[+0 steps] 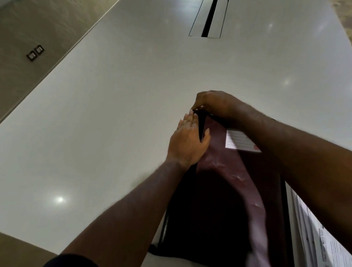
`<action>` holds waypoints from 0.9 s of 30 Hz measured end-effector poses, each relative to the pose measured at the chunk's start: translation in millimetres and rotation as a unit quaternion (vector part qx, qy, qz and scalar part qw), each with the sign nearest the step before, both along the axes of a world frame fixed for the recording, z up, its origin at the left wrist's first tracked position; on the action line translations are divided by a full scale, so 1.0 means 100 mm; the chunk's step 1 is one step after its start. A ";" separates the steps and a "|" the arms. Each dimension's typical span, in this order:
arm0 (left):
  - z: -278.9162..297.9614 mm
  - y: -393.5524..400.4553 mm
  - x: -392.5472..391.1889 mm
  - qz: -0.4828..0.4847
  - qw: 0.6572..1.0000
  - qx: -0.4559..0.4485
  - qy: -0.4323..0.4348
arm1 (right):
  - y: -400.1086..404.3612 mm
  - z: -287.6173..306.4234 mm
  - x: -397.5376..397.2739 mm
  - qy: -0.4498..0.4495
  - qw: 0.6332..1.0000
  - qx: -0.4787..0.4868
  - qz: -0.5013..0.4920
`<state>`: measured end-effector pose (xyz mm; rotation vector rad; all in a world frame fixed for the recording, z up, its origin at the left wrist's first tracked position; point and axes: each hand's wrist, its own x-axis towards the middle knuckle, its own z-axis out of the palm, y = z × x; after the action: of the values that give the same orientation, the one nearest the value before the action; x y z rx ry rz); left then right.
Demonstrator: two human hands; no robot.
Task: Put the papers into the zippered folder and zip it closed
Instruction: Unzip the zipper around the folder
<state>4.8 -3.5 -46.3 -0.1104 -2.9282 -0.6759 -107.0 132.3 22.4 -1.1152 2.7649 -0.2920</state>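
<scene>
A dark maroon zippered folder (228, 202) with black edging and a white label (240, 141) lies flat on the grey table. My left hand (188, 140) presses on its far left edge, thumb on top of the cover. At the folder's far corner my right hand (216, 104) is pinched on the black zipper edge; the zipper pull itself is hidden under the fingers. A stack of printed white papers (326, 248) lies on the table to the right of the folder, partly under my right forearm.
The long grey table (108, 116) stretches ahead, with a dark cable slot (211, 13) in its middle far away. Its left edge drops to a beige floor bearing a floor socket (35, 52).
</scene>
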 end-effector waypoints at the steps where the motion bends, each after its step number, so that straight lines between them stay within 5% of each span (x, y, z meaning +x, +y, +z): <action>1: -0.01 0.00 0.00 0.000 1.000 0.000 0.000 | -0.01 0.01 -0.01 0.001 1.000 0.007 0.000; 11: -0.05 0.00 -0.02 0.002 0.999 0.050 -0.010 | -0.06 0.16 0.01 0.099 0.984 0.129 0.069; 27: -0.08 0.00 -0.02 0.010 0.999 0.030 -0.010 | 0.10 0.21 -0.04 0.119 0.984 0.128 0.036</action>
<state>2.5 -3.2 -54.0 -0.0672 -2.9207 -0.7655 -110.7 142.8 43.4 -1.2480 2.8469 0.2146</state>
